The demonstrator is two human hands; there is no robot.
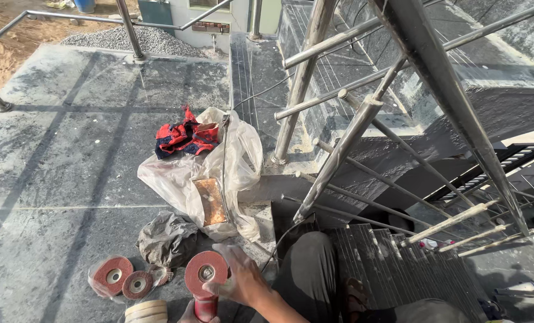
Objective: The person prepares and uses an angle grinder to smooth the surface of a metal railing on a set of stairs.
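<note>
A red angle grinder [206, 306] stands low in the view with a round red disc [202, 270] mounted on its head. My left hand [186, 313] is only partly visible at the bottom edge, wrapped around the grinder's body. My right hand [241, 280] grips the disc's right edge, fingers over the top and thumb below. Two loose red discs [112, 275] [137, 285] lie on clear plastic just to the left. A stack of pale discs [146, 311] sits beside the grinder.
A clear plastic bag [231, 149] holding a rusty brown block [211, 200] lies ahead, with a red cloth [186, 137] on it and a crumpled dark bag [165, 239] nearby. Steel railing [339, 149] and descending stairs [393, 269] are at right. A cable [261, 93] crosses the stone floor [69, 155].
</note>
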